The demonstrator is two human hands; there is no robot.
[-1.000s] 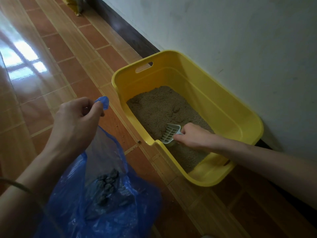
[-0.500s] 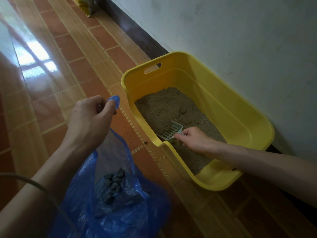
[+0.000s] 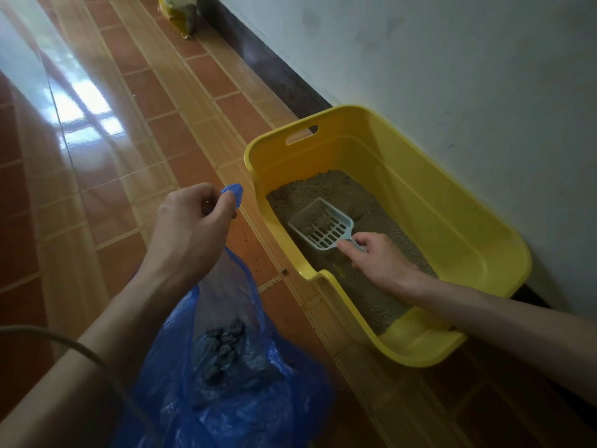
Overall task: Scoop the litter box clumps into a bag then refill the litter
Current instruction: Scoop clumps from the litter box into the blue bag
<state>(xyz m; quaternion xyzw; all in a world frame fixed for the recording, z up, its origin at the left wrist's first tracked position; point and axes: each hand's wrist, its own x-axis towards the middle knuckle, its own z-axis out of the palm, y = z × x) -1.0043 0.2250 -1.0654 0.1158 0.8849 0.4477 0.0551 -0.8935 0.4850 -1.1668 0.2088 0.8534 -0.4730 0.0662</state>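
Pinching the scoop (image 3: 323,226) handle, right hand (image 3: 378,261) lifts clumps (dark, few) over the litter box (image 3: 452,221); left hand (image 3: 190,227) fingers pinch the bag (image 3: 232,389) rim.

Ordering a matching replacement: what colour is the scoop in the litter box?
Pale blue-white, with a slotted base; the scoop shows best in the head view.

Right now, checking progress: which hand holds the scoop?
The right hand, inside the yellow litter box, holds the scoop; the left hand pinches the blue bag.
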